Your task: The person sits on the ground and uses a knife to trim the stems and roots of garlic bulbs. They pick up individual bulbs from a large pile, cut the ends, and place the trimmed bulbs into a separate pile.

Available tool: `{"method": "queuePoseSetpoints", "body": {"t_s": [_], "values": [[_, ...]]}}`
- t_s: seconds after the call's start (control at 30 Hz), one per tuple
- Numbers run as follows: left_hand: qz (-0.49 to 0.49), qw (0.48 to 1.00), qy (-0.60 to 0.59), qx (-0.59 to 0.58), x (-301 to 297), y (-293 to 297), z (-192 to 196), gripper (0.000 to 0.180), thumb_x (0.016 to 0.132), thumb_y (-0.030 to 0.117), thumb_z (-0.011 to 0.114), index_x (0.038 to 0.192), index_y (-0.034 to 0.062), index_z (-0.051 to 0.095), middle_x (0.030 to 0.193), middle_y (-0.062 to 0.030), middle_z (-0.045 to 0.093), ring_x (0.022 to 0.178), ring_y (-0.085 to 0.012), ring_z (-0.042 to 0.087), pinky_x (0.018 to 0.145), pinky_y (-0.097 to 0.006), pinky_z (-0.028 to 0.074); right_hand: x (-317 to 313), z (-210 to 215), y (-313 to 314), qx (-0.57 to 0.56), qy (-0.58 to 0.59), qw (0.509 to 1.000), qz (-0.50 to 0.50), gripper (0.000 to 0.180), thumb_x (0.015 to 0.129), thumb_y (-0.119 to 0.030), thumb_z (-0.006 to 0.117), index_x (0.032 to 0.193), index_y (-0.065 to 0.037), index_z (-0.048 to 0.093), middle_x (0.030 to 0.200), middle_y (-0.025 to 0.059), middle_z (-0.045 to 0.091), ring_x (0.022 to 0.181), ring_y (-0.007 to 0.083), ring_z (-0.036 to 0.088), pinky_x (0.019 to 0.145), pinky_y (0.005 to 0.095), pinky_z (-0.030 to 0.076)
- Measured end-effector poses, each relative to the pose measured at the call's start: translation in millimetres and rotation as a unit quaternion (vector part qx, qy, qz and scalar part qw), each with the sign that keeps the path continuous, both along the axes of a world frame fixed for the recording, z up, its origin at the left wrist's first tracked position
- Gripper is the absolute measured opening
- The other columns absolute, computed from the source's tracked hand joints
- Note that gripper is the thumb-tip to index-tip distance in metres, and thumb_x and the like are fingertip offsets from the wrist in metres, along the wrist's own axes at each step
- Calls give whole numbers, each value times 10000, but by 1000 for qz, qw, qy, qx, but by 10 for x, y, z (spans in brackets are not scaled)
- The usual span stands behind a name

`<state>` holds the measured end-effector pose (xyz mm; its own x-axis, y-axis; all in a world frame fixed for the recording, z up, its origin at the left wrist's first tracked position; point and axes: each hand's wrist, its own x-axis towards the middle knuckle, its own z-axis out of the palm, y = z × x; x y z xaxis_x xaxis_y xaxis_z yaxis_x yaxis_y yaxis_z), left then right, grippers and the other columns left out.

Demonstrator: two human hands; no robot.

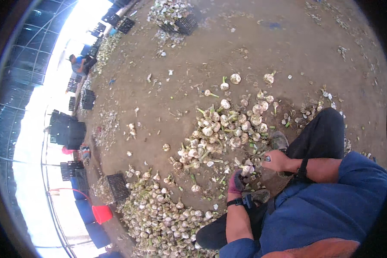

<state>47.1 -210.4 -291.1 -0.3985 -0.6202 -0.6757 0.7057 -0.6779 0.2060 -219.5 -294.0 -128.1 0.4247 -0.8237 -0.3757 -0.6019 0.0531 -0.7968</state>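
Note:
My left hand (236,182), in a dark pink glove, is closed around a garlic bulb (247,170) close to my shoes. Just right of it, my bare right hand (276,161) is closed on a thin tool (267,158), most of it hidden in the fist. Its kind is too small to make out. The tool's end points toward the bulb. In front of both hands lies a loose heap of garlic bulbs (210,128), several with green stem stubs. Cut stem pieces and dry skins are scattered around my feet.
A larger garlic pile (159,210) spreads on my left. Beside it stand a black crate (118,187) and a red bucket (102,213). More dark crates (68,131) line the left side, where another person (78,63) sits. A crate (185,25) heaped with garlic waste stands at the far side.

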Motion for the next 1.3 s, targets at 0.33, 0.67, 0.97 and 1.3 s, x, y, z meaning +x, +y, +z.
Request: {"method": "queuePoseSetpoints", "body": {"t_s": [0.33,0.67,0.97,1.3], "values": [[84,977,-127,-150,-550,260,1828,404,887,213,528,1182,-62,530,1089,-182,623,981,-293,631,863,-425,528,-18,413,283,-100,-65,987,111,392,802,-401,617,813,-9,612,743,197,604,742,404,604,670,471,464],[-122,563,-668,-470,-506,621,2017,283,836,59,578,1114,33,622,1075,-143,645,903,-261,643,790,-349,512,-68,958,543,-221,-82,953,190,416,803,-422,659,799,-13,586,821,178,602,789,373,609,697,442,480],[16,832,-383,-401,-785,720,2522,379,862,88,608,1232,45,539,1197,-109,590,1057,-210,585,879,-341,476,71,1160,649,-134,-185,961,155,470,786,-412,718,925,21,599,790,104,604,765,243,614,684,362,484],[32,760,-536,-365,-712,879,2491,546,754,153,742,1232,3,524,1122,-111,609,1031,-214,586,911,-345,458,234,1391,673,14,-160,983,89,575,820,-500,643,997,46,616,822,187,643,785,306,632,685,404,475]]}}
